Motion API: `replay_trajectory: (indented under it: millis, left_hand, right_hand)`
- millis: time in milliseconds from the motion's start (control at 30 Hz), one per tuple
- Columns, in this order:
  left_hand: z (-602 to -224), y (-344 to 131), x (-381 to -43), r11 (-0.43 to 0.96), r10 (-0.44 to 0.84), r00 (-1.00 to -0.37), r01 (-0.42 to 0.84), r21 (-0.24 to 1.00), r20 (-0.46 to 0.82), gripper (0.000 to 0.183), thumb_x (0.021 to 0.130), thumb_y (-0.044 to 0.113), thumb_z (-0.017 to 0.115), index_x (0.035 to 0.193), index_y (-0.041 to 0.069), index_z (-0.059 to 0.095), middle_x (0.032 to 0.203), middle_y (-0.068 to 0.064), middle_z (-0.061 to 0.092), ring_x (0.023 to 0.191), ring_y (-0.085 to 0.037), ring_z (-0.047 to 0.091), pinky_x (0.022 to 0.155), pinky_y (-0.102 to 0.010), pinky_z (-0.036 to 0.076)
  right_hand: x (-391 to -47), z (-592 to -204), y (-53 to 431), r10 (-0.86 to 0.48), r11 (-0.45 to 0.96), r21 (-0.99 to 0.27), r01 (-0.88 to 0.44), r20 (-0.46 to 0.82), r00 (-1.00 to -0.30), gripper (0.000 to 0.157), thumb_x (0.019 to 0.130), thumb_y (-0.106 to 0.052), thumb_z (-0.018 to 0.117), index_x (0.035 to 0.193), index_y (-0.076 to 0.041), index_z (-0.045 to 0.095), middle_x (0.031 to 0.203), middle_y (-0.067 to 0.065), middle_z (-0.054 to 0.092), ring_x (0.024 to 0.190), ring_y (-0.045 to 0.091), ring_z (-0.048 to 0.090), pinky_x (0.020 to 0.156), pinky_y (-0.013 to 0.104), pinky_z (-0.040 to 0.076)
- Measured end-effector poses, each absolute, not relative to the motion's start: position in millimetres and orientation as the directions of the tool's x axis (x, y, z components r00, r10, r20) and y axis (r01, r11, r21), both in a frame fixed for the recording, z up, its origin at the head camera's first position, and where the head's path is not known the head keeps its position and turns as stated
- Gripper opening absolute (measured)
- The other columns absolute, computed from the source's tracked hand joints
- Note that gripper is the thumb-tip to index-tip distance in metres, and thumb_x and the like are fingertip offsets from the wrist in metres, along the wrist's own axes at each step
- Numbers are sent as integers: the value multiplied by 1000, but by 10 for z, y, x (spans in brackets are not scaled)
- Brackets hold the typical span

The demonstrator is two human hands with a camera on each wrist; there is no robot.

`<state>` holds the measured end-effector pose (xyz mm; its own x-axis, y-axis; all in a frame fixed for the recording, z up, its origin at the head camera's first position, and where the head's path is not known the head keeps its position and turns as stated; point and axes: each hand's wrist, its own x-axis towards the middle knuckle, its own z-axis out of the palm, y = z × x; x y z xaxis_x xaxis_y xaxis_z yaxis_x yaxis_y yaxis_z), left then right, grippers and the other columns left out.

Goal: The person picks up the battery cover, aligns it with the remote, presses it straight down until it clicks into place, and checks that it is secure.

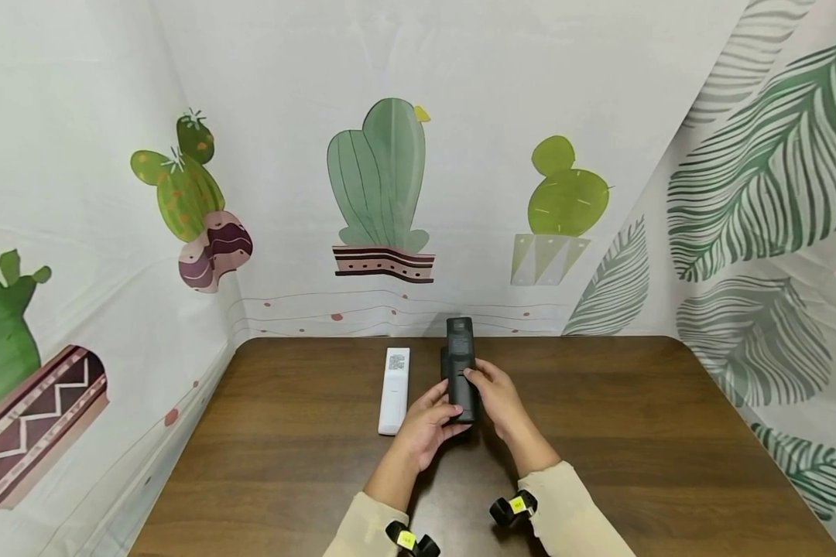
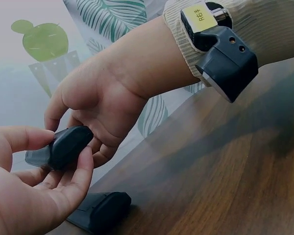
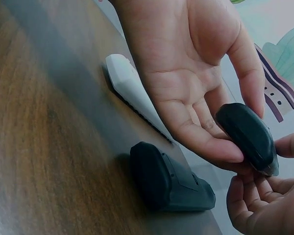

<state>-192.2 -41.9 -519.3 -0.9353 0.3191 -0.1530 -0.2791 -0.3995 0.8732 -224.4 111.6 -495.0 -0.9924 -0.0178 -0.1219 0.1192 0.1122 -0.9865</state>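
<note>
Hands meet over the middle of the brown counter [image 1: 599,433], both clamped on one black remote [image 1: 460,370] that is lifted clear of the wood. The left hand [image 1: 426,427] cups its near end from below, thumb on top and fingers curled underneath; the right hand [image 1: 496,396] pinches it further along from the other side. Held this way, the remote is steadied at two places, which judging by the grip lets either thumb work on its face or back while the other hand keeps it from twisting.

A white remote [image 1: 394,389] lies flat on the counter just left of the hands, untouched, parallel to the black one.

The head view makes it look as though there is a single dark object, with only a sliver of something black beside it. The wrist views settle that: the left wrist camera shows the held black remote [image 2: 61,148] raised between the left hand [image 2: 34,191] and the right hand [image 2: 95,105], and a separate black piece [image 2: 100,210] resting on the counter beneath them. The right wrist camera shows that same piece [image 3: 169,183] lying next to the white remote [image 3: 132,90], apart from the held remote [image 3: 247,137]. Whether it is a cover or a second remote, I cannot tell.
</note>
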Motion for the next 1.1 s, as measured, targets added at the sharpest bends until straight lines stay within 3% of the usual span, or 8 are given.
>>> replay_trajectory:
  millis: [267, 633, 933, 1100]
  left_hand:
    - [-5182, -398, -1893, -390, 311, -939, -269, 881, -149, 65, 92, 3, 56, 154, -3, 35, 153, -23, 46, 106, -13, 64, 91, -34, 55]
    - [-5154, -350, -1870, -375, 291, -945, -257, 891, -150, 61, 93, 5, 55, 151, -5, 39, 160, -27, 34, 130, -24, 52, 100, -41, 51]
    - [-5126, -249, -1840, -374, 299, -939, -278, 885, -168, 58, 93, 2, 53, 149, -6, 42, 156, -26, 40, 103, -11, 58, 98, -40, 53]
    - [-5129, -190, -1828, -365, 314, -936, -275, 890, -161, 56, 94, 2, 52, 147, -8, 43, 150, -26, 47, 100, -12, 59, 98, -40, 54]
  right_hand:
    - [-2226, -4933, 1187, -13, 113, -984, 135, -137, -990, 52, 103, -28, 54, 148, -2, 48, 140, 23, 58, 125, 31, 55, 107, 46, 43]
    - [-2199, -4942, 1313, 11, 112, -985, 131, -131, -991, 48, 103, -26, 55, 145, -3, 51, 135, 22, 61, 115, 26, 60, 99, 35, 46]
    - [-2176, -4937, 1426, 18, 110, -985, 132, -131, -991, 48, 103, -23, 54, 145, 0, 50, 129, 22, 62, 102, 19, 63, 86, 26, 50]
    - [-2179, -4950, 1500, 24, 107, -985, 135, -134, -991, 50, 103, -23, 55, 145, 2, 48, 127, 22, 62, 99, 17, 63, 84, 24, 49]
